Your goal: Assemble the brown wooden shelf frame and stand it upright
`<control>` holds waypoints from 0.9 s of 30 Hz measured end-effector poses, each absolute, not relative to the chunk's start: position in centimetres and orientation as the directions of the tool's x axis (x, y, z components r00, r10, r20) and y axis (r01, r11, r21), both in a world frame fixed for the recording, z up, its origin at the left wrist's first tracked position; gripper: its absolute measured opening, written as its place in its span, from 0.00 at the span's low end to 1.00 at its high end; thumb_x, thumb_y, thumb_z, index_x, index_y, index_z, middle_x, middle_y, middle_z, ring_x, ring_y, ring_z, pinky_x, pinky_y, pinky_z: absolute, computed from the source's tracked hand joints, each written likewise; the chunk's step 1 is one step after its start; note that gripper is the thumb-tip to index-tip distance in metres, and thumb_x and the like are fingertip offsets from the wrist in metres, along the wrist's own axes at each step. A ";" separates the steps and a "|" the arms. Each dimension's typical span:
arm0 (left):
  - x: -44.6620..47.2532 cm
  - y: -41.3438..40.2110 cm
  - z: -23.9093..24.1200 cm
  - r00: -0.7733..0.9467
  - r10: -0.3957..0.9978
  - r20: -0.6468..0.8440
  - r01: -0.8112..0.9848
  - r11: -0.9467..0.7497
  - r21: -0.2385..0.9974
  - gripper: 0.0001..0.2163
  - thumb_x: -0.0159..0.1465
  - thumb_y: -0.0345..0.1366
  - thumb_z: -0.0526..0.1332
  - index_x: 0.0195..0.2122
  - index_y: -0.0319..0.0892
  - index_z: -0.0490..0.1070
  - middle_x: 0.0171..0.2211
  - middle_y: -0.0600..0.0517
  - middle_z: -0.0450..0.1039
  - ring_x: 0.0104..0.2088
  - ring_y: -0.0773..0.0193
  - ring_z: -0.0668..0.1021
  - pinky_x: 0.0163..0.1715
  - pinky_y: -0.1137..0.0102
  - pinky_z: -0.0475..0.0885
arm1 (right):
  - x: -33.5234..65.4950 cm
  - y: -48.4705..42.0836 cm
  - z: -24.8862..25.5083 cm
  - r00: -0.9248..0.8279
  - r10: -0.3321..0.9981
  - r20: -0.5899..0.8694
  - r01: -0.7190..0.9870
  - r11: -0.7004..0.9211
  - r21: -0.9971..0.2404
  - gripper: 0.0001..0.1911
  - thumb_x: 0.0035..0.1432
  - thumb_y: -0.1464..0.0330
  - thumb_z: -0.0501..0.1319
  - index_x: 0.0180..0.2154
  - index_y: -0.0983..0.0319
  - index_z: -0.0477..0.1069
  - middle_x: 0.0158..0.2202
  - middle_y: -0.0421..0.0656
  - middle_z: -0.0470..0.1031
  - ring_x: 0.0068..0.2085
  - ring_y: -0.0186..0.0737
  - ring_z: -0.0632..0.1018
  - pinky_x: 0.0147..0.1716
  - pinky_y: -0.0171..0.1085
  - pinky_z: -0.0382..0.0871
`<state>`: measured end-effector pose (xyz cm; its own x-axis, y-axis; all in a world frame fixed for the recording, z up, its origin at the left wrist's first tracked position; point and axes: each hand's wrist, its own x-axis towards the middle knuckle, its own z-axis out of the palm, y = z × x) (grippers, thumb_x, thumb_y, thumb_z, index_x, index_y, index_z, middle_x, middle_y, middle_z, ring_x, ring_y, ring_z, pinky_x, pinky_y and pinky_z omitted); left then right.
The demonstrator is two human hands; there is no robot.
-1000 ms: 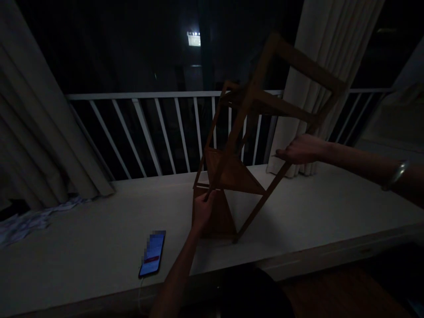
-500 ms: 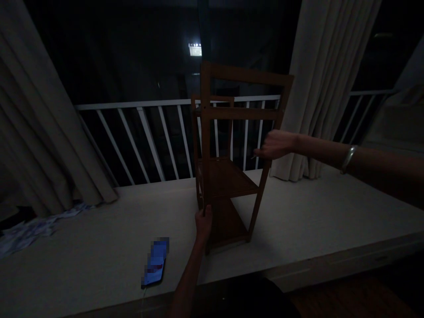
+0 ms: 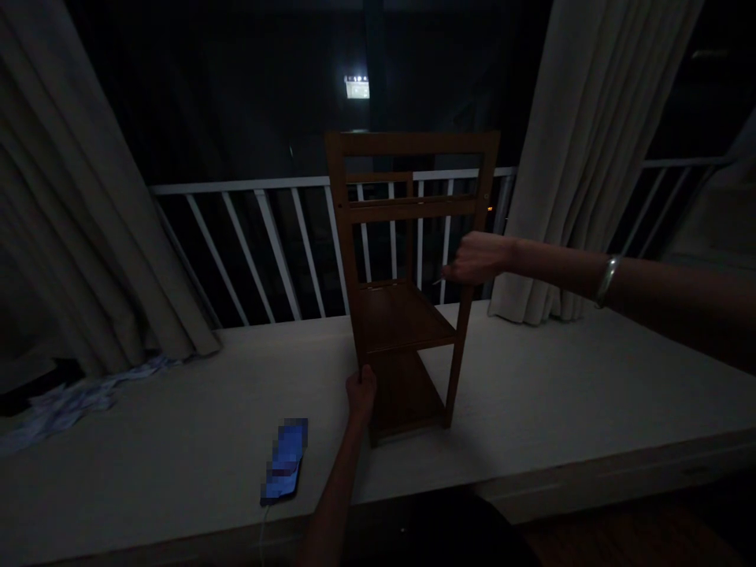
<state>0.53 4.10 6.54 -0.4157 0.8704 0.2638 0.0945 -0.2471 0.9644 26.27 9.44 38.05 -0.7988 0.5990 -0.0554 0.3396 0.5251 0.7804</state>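
Note:
A brown wooden shelf rack with two visible shelves and a framed top stands upright on a pale ledge. Low on its near left post, my left hand is closed around the wood. My right hand is closed in a fist at the near right post, above the middle shelf, and covers part of that post. A thin, short piece sticks out from its fingertips; its kind is too dark to make out. A metal bangle circles my right wrist.
A lit phone with a cable lies left of the rack. Behind stand a white railing and dark window glass. Beige curtains hang on both sides. Crumpled patterned cloth lies at the far left.
The rack has turned, its near top frame swinging left and now facing me more squarely. My right hand has moved slightly left with it. My left hand stays on the same post.

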 end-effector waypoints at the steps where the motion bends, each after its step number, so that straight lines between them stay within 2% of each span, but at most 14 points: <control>1: 0.5 4.2 6.6 -0.416 0.870 0.266 0.099 -0.248 0.964 0.26 0.55 0.59 0.49 0.13 0.41 0.55 0.11 0.58 0.53 0.13 0.75 0.59 0.14 0.77 0.51 | 26.2 9.5 38.0 -0.798 0.600 -0.056 0.334 0.518 0.788 0.11 0.61 0.69 0.49 0.38 0.66 0.68 0.25 0.44 0.74 0.30 0.40 0.75 0.29 0.38 0.59; 7: 0.0 5.3 6.5 -0.397 0.876 0.273 0.118 -0.246 0.962 0.27 0.55 0.60 0.48 0.14 0.41 0.56 0.11 0.57 0.55 0.13 0.75 0.60 0.15 0.76 0.52 | 25.6 9.4 37.8 -0.807 0.591 0.017 0.366 0.476 0.799 0.10 0.60 0.71 0.50 0.39 0.65 0.67 0.25 0.44 0.74 0.29 0.40 0.74 0.29 0.37 0.58; 12: -0.8 5.8 7.2 -0.327 0.903 0.279 0.136 -0.247 0.959 0.27 0.56 0.60 0.45 0.13 0.42 0.55 0.09 0.58 0.52 0.12 0.74 0.58 0.14 0.76 0.51 | 23.7 7.0 36.7 -0.919 0.392 0.046 0.276 0.556 0.784 0.11 0.62 0.70 0.48 0.40 0.66 0.66 0.34 0.48 0.74 0.34 0.39 0.74 0.34 0.39 0.58; 15: -1.7 5.8 8.5 -0.277 0.916 0.289 0.142 -0.259 0.956 0.27 0.58 0.58 0.45 0.15 0.41 0.59 0.10 0.57 0.55 0.14 0.72 0.62 0.17 0.75 0.58 | 22.5 4.6 33.9 -0.934 0.358 0.015 0.256 0.637 0.727 0.12 0.63 0.70 0.46 0.41 0.66 0.65 0.34 0.47 0.74 0.36 0.38 0.74 0.35 0.37 0.59; 17: -2.4 5.4 9.3 -0.265 0.914 0.308 0.150 -0.276 0.949 0.24 0.58 0.56 0.48 0.19 0.39 0.64 0.16 0.54 0.64 0.21 0.71 0.68 0.25 0.75 0.64 | 21.7 2.9 30.9 -0.929 0.370 -0.011 0.272 0.704 0.656 0.12 0.63 0.70 0.46 0.41 0.66 0.66 0.33 0.47 0.75 0.35 0.37 0.75 0.34 0.36 0.59; 19: -3.1 4.4 9.6 -0.267 0.906 0.328 0.157 -0.295 0.942 0.21 0.58 0.53 0.51 0.29 0.39 0.68 0.30 0.50 0.71 0.33 0.68 0.73 0.36 0.74 0.67 | 21.1 1.1 27.4 -0.917 0.396 -0.047 0.301 0.765 0.569 0.11 0.62 0.71 0.48 0.40 0.66 0.67 0.31 0.47 0.75 0.34 0.38 0.76 0.33 0.36 0.61; 21: -3.3 2.3 9.2 -0.338 0.867 0.366 0.139 -0.338 0.931 0.20 0.61 0.51 0.47 0.43 0.41 0.64 0.45 0.48 0.68 0.45 0.66 0.71 0.45 0.71 0.66 | 20.4 -0.7 23.6 -0.875 0.475 -0.094 0.379 0.794 0.476 0.09 0.59 0.72 0.51 0.37 0.66 0.69 0.29 0.47 0.76 0.32 0.40 0.77 0.31 0.35 0.62; 22: -3.2 0.8 8.7 -0.381 0.850 0.363 0.134 -0.338 0.932 0.20 0.62 0.50 0.44 0.47 0.42 0.61 0.50 0.47 0.64 0.49 0.65 0.69 0.47 0.69 0.65 | 20.0 -1.5 21.7 -0.848 0.518 -0.111 0.429 0.794 0.431 0.08 0.57 0.73 0.53 0.36 0.65 0.71 0.28 0.48 0.77 0.32 0.41 0.78 0.30 0.36 0.63; 24: -2.6 -2.8 7.3 -0.406 0.839 0.362 0.214 -0.298 0.930 0.20 0.62 0.48 0.45 0.50 0.42 0.57 0.52 0.46 0.61 0.53 0.64 0.65 0.52 0.66 0.62 | 19.2 -2.9 17.7 -0.808 0.566 -0.164 0.488 0.798 0.354 0.06 0.53 0.73 0.57 0.32 0.65 0.73 0.30 0.51 0.77 0.34 0.45 0.78 0.29 0.37 0.64; 26: -1.5 -6.7 5.6 -0.306 0.902 0.304 0.358 -0.187 0.915 0.19 0.63 0.47 0.46 0.49 0.42 0.58 0.51 0.46 0.63 0.53 0.63 0.66 0.55 0.63 0.59 | 18.4 -4.0 13.8 -0.801 0.566 -0.196 0.505 0.814 0.286 0.07 0.53 0.71 0.57 0.32 0.63 0.75 0.33 0.51 0.78 0.36 0.48 0.78 0.31 0.40 0.66; 27: -0.9 -8.5 4.8 -0.204 0.946 0.253 0.426 -0.147 0.893 0.18 0.63 0.47 0.45 0.49 0.43 0.59 0.50 0.46 0.64 0.52 0.62 0.67 0.54 0.63 0.60 | 18.0 -4.4 12.0 -0.795 0.570 -0.208 0.517 0.816 0.260 0.08 0.54 0.69 0.57 0.33 0.62 0.75 0.34 0.51 0.78 0.36 0.49 0.78 0.31 0.41 0.67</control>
<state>-0.89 -8.51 4.79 -0.2039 0.9459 0.2525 0.4258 -0.1466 0.8928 17.99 -4.40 11.99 -0.7947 0.5702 -0.2081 0.5171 0.8155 0.2598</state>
